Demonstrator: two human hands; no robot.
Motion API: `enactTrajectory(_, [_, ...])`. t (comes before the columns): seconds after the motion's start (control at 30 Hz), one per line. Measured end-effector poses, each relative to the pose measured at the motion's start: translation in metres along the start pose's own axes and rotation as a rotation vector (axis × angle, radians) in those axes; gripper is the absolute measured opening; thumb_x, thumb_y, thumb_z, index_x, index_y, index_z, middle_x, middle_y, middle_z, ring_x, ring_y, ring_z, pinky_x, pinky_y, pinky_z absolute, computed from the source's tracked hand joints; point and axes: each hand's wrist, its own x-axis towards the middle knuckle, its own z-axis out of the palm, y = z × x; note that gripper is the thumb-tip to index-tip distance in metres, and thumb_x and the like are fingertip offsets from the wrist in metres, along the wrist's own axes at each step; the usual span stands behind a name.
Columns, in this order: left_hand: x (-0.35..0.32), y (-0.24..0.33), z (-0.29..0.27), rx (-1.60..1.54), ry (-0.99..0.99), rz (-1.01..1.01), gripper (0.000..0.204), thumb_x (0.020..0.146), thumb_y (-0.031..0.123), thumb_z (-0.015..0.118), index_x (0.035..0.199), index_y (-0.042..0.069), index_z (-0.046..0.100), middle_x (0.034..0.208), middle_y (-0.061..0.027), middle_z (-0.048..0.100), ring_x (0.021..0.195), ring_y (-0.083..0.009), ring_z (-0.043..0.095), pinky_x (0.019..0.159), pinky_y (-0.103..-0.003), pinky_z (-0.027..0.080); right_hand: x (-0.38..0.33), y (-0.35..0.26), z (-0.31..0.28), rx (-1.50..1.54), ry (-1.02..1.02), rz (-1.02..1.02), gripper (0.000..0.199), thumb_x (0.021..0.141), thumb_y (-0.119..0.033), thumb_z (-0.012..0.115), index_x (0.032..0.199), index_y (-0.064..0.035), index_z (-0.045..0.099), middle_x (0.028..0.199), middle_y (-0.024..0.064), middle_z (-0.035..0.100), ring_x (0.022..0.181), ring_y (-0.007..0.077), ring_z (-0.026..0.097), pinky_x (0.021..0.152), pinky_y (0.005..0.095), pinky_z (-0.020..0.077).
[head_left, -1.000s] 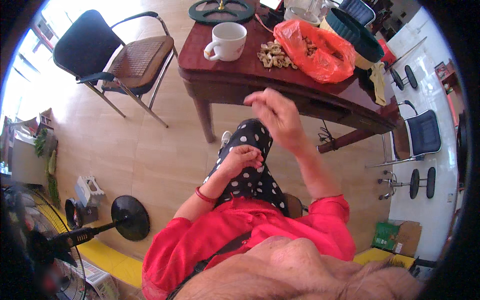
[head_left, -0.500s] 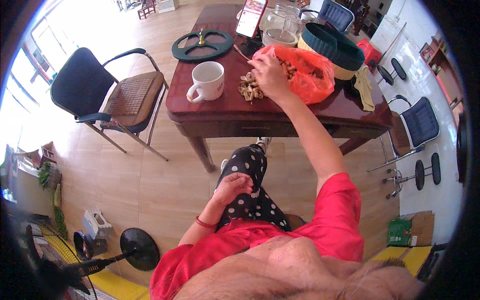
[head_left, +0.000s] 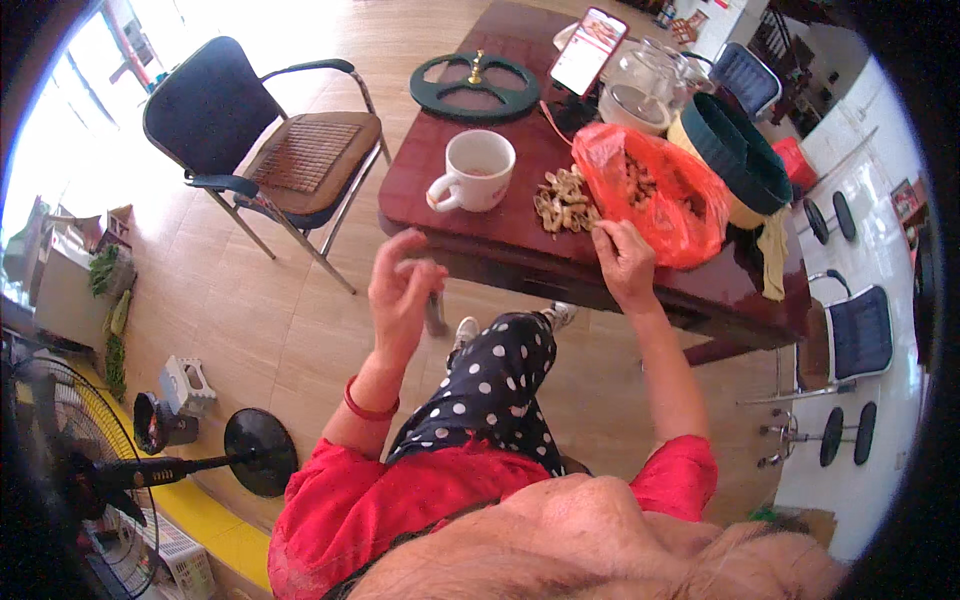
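Right hand [head_left: 628,258]: fingertips together, contents unclear, at the table's [head_left: 412,185] near edge.
Left hand [head_left: 400,300]: half-curled by the near-left corner, hold unclear.
Shells [head_left: 565,200]: near edge, beside bag [head_left: 685,238], likely for easy reach.

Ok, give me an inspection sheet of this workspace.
Surface: glossy dark red table.
Things at hand: open red bag with brown nuts; pale shell pile beside it.
Clutter: white mug, green divided tray, phone, yellow cloth.
Hands: left hand raised near the table's edge, fingers curled; right hand beside the bag, fingertips together; whether either holds anything is unclear.
Cables: thin pinkish cord near the phone.
Surroundings: chair left of the table; fan lower left.
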Motion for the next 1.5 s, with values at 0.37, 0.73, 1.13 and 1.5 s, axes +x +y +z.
enactTrajectory(0.37, [0.077,-0.008,0.016,-0.091,-0.177,-0.369,0.031,0.094,0.031,0.045,0.094,0.002,0.056,0.083,-0.0046,0.058,0.069,-0.0114,0.060,0.053,-0.021,0.048,0.001,0.002,0.008,0.053,0.000,0.157,0.012,0.084,-0.013,0.060,0.083,-0.0014,0.061,0.066,0.0103,0.054,0.058,0.0238,0.054,0.053,0.0311,0.0427])
enactTrajectory(0.73, [0.053,-0.030,0.008,-0.091,-0.314,-0.067,0.029,0.094,0.023,0.046,0.092,-0.003,0.060,0.093,-0.0075,0.055,0.085,-0.0136,0.055,0.075,-0.025,0.044,-0.001,0.001,0.007,0.032,0.002,0.188,0.011,0.084,-0.009,0.061,0.083,0.0020,0.061,0.068,0.0091,0.055,0.060,0.0178,0.053,0.057,0.0269,0.0431])
enactTrajectory(1.13, [0.054,-0.035,0.003,0.055,-0.367,0.173,0.028,0.092,0.021,0.048,0.088,-0.003,0.062,0.094,-0.0095,0.056,0.087,-0.0166,0.053,0.073,-0.026,0.042,0.001,-0.001,0.010,0.010,0.026,0.163,0.009,0.083,-0.009,0.062,0.082,0.0001,0.061,0.066,0.0092,0.054,0.057,0.0194,0.053,0.054,0.0281,0.0427])
enactTrajectory(1.5, [0.058,-0.029,0.013,-0.160,-0.255,-0.186,0.031,0.097,0.025,0.039,0.093,0.000,0.056,0.090,-0.0076,0.059,0.079,-0.0138,0.057,0.073,-0.028,0.048,0.027,-0.011,-0.020,0.104,0.044,0.173,0.008,0.083,-0.009,0.060,0.084,-0.0008,0.059,0.073,0.0094,0.057,0.065,0.0196,0.058,0.059,0.0293,0.0458])
